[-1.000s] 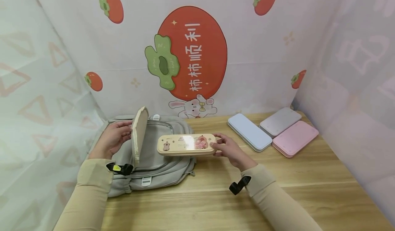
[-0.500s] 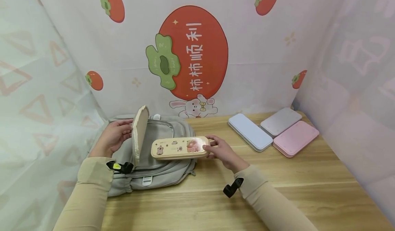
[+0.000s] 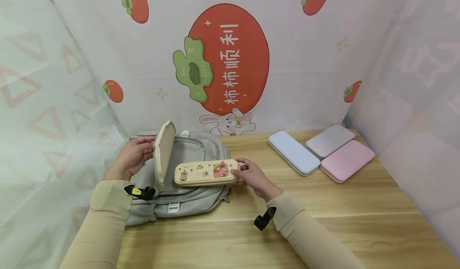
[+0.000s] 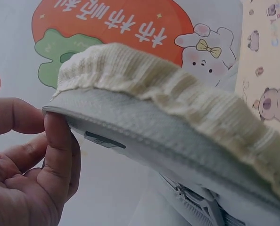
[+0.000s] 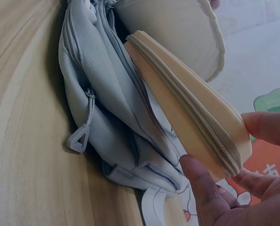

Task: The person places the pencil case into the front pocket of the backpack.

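Being held over the grey backpack (image 3: 197,206), the cream case (image 3: 206,174) is gripped at one end by the right hand (image 3: 254,178), while the raised flap (image 3: 165,151) is pinched by the left hand (image 3: 133,157)

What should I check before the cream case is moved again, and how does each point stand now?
1. Right grip secure on the cream case: ok, thumb and fingers hold one end.
2. Left grip keeping the flap up: ok, its edge is pinched and it stands raised.
3. Zipper closed: ok along the side seen; the rest is hidden.
4. Case inside the backpack: not ok, it lies across the front of the opening.
5. Room inside: cannot tell, the case and flap block the view.
6. Blue case, gray case and pink case out of the way: ok, apart from both hands.
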`<action>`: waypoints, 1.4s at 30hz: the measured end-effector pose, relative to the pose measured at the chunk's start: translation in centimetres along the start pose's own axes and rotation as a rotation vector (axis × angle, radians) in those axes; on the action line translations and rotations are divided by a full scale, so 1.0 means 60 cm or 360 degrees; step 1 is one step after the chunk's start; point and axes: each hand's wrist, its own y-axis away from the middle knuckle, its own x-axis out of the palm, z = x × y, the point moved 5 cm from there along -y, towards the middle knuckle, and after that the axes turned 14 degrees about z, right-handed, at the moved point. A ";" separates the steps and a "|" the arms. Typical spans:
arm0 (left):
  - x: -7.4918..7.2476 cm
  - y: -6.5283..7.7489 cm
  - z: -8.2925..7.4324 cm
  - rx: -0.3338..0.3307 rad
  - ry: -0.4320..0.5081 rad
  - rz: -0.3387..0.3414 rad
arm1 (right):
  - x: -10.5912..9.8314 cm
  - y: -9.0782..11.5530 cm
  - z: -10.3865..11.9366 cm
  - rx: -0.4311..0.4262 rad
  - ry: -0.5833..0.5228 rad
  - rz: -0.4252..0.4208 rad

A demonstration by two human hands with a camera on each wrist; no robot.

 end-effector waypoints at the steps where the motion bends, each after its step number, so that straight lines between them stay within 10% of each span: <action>1: 0.001 -0.001 -0.001 0.0001 -0.0007 -0.0003 | 0.003 -0.002 0.000 0.0000 -0.0002 0.0000; 21: 0.008 0.003 -0.005 -0.0035 -0.0135 0.0015 | 0.036 -0.005 -0.006 0.0000 0.0054 0.0094; 32: 0.049 -0.003 -0.001 -0.0289 -0.0766 0.0073 | 0.033 -0.004 -0.003 0.0028 0.0109 0.0090; 42: 0.049 -0.002 0.003 -0.0299 -0.0762 0.0036 | 0.034 -0.006 -0.002 0.0024 0.0058 0.0058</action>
